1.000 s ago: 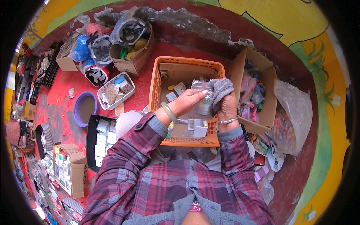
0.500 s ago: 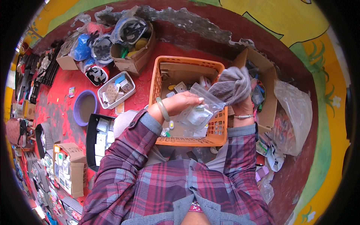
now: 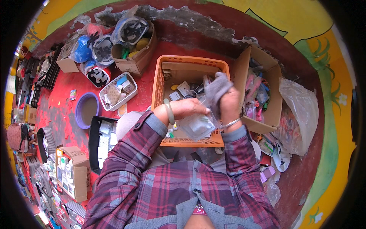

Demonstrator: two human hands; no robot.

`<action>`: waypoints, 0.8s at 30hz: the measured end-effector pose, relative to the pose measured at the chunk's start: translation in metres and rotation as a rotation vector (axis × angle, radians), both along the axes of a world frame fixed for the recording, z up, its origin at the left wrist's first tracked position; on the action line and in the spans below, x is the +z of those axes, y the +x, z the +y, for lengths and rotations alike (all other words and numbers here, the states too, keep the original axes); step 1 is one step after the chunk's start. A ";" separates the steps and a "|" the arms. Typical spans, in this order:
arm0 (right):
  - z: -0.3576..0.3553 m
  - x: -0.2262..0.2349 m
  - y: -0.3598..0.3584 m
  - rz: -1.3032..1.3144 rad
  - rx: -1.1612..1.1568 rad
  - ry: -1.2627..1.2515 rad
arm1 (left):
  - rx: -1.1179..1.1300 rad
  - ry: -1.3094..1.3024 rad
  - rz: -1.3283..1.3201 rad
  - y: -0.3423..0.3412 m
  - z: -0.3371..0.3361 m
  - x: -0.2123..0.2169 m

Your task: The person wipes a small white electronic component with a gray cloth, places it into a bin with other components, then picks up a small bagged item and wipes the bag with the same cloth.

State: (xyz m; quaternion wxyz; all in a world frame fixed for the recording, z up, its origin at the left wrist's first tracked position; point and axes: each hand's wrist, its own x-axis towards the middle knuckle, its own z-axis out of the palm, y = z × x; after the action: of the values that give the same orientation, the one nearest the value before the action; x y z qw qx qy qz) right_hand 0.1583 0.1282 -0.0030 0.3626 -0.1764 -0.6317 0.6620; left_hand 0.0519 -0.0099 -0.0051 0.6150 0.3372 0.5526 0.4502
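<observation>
Over the orange plastic basket (image 3: 183, 142), my left hand (image 3: 187, 107) pinches a clear plastic bag (image 3: 197, 124) with a small whitish thing inside. Close beside it, my right hand (image 3: 230, 102) is closed on a grey cloth (image 3: 217, 89), which is bunched and slightly blurred. The cloth touches or overlaps the bag's right edge; I cannot tell which. Inside the basket lie a white square device (image 3: 183, 88), a smaller white piece (image 3: 174, 95) and a yellow item (image 3: 174, 87), with dark things partly hidden behind the cloth.
Right of the basket stands an open cardboard box (image 3: 275, 89) with colourful packaged items, beside a clear plastic sack (image 3: 301, 114). To the left are a purple basin (image 3: 77, 110), a white basket (image 3: 113, 108) and a black tray (image 3: 92, 147) of white packages. Bagged helmets (image 3: 131, 30) sit farther back.
My right hand has moved left and turned, bringing the grey cloth against the bag. The cloth is more bunched up. My left hand stays nearly in place with the bag.
</observation>
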 end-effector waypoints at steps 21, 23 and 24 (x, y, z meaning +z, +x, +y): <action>-0.038 -0.003 -0.015 -0.285 0.093 0.918 | 0.680 0.296 -0.987 0.004 0.018 -0.008; -0.041 0.003 -0.016 -0.245 0.182 0.753 | 0.707 0.294 -0.980 0.001 0.017 -0.013; -0.041 0.003 -0.016 -0.226 0.182 0.867 | 0.718 0.292 -0.976 -0.001 0.016 -0.011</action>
State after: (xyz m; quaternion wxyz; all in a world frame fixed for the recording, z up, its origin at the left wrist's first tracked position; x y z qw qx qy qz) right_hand 0.1426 0.0876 0.0000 0.2720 -0.0230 -0.8991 0.3421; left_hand 0.0505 0.0065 -0.0165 0.5546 -0.0339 0.2194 0.8019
